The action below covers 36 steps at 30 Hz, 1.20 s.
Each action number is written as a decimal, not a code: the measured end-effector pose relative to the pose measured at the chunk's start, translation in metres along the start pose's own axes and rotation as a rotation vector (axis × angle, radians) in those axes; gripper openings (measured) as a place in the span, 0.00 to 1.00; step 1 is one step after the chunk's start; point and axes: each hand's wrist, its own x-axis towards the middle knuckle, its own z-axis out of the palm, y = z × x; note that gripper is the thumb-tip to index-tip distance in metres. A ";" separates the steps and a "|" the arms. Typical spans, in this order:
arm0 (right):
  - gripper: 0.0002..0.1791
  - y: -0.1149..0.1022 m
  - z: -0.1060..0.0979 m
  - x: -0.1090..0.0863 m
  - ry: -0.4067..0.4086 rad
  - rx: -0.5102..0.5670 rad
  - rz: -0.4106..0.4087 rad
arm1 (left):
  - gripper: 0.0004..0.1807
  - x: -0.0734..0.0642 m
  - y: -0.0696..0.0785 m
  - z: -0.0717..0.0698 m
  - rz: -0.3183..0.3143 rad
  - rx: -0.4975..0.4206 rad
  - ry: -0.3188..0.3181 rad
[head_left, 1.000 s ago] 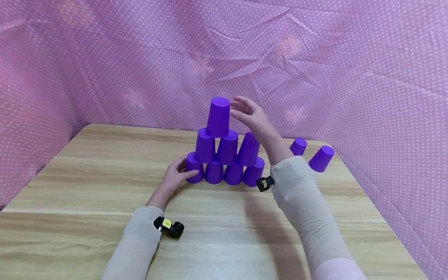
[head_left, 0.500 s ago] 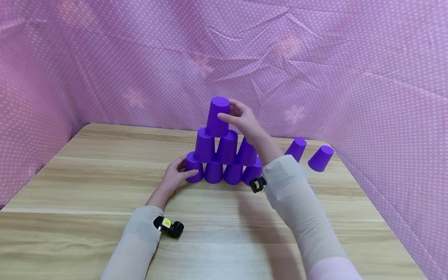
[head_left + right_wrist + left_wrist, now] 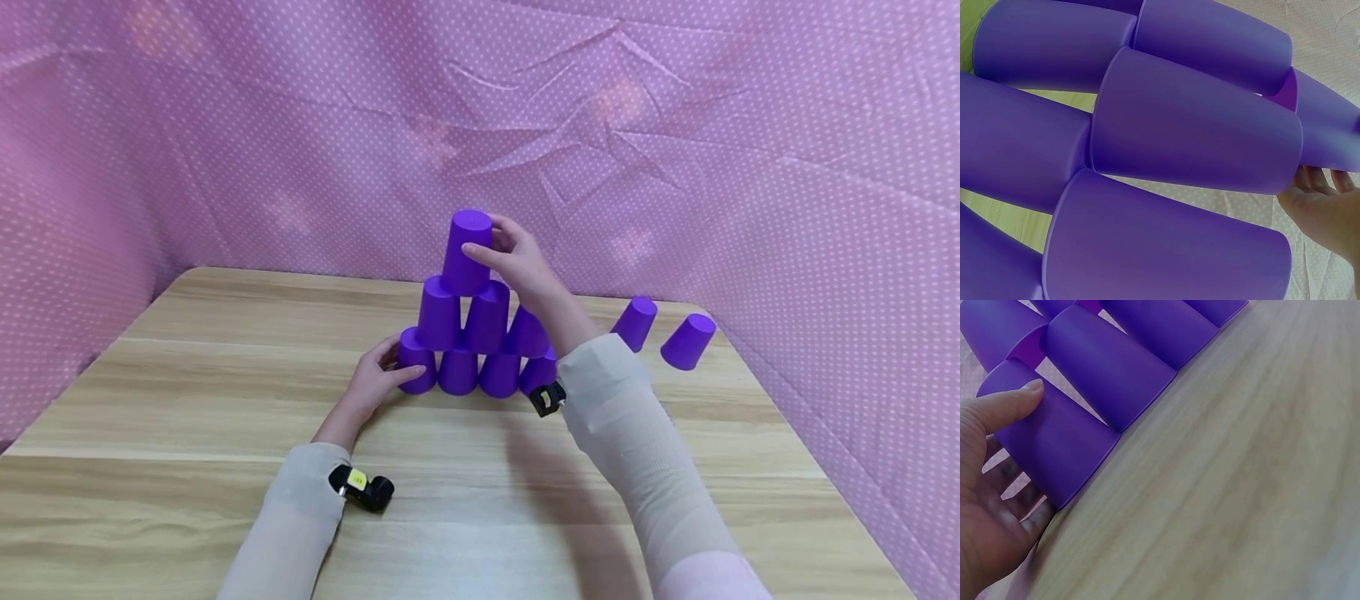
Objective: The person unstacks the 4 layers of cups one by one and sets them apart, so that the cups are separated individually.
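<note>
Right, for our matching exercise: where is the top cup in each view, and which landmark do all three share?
Head: top cup above centre, held by the right hand.
Left wrist: not in it.
Right wrist: at the right edge, partly cut off.
Landmark: middle row's left cup; head, near centre; left wrist, upper-left corner; right wrist, near top.

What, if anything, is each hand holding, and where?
Right hand: top cup, by its right side. Left hand: bottom-left cup, by its left side.

On the table, four lower cups are standing in a row, three middle cups resting on them — a top cup is straddling the left pair. Right of these, two outer cups are standing.
</note>
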 end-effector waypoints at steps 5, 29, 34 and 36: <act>0.27 -0.003 0.000 0.000 -0.005 0.002 -0.014 | 0.34 0.000 0.000 -0.001 0.006 -0.001 0.002; 0.27 -0.018 -0.043 -0.001 0.130 0.087 -0.167 | 0.35 -0.002 0.003 0.000 0.005 -0.017 -0.008; 0.26 -0.013 -0.057 -0.002 0.176 0.107 -0.213 | 0.35 -0.002 0.003 0.000 0.002 -0.013 -0.007; 0.25 -0.010 -0.064 -0.003 0.190 0.106 -0.219 | 0.35 -0.002 0.003 0.000 0.002 -0.013 -0.006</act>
